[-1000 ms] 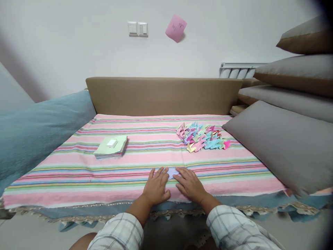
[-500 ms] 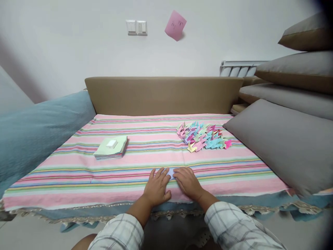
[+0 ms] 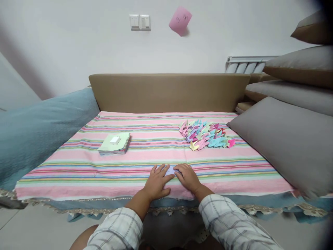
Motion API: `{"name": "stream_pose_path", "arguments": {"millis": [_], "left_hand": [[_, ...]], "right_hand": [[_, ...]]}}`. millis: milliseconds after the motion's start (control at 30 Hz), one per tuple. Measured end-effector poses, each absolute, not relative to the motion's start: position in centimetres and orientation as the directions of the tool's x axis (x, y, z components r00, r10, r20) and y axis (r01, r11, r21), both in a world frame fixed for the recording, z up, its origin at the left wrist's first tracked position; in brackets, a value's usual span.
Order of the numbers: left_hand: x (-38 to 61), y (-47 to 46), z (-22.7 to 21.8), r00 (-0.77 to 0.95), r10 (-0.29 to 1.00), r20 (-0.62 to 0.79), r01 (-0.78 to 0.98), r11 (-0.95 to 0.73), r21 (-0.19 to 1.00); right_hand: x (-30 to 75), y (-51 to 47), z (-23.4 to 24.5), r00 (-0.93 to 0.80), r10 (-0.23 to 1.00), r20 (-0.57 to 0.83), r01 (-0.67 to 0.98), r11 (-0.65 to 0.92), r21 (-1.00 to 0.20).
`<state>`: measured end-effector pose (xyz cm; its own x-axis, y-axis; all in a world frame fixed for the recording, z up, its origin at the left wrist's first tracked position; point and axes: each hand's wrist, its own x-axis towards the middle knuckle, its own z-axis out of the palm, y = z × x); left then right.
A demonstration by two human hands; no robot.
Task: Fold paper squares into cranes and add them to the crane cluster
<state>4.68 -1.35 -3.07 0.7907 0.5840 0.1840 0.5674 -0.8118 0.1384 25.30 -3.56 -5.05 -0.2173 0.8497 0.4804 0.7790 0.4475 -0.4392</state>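
Observation:
Both my hands lie side by side on a small lilac paper [image 3: 172,170] near the front edge of the striped cloth [image 3: 145,152]. My left hand [image 3: 157,182] presses flat on the paper, fingers stretched out. My right hand [image 3: 187,177] has its fingers curled down onto the paper's right part. Most of the paper is hidden under the hands. A stack of pastel paper squares [image 3: 114,143] with a small white block [image 3: 114,140] on top lies to the left. A heap of folded paper cranes [image 3: 205,135] in many colours lies at the back right.
A blue cushion [image 3: 39,128] lines the left side and grey cushions [image 3: 283,139] are stacked on the right. A brown backrest [image 3: 169,92] closes the far side. On the wall hang a double switch [image 3: 139,22] and a pink note [image 3: 180,20].
My hands have drawn slightly closer together over the lilac paper, and the right fingers have curled more. The view has shifted a little to the left.

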Motion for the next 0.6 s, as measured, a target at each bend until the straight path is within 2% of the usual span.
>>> {"name": "stream_pose_path", "arguments": {"millis": [267, 600], "left_hand": [[4.0, -3.4, -4.1, 0.596, 0.738, 0.315, 0.737, -0.659, 0.15], [3.6, -4.1, -4.3, 0.453, 0.809, 0.373, 0.797, -0.556, 0.237]], "right_hand": [[25.3, -3.7, -5.0, -0.207, 0.858, 0.471, 0.779, 0.436, -0.45], [25.4, -3.7, -5.4, -0.214, 0.847, 0.487, 0.774, 0.451, -0.445]]}}
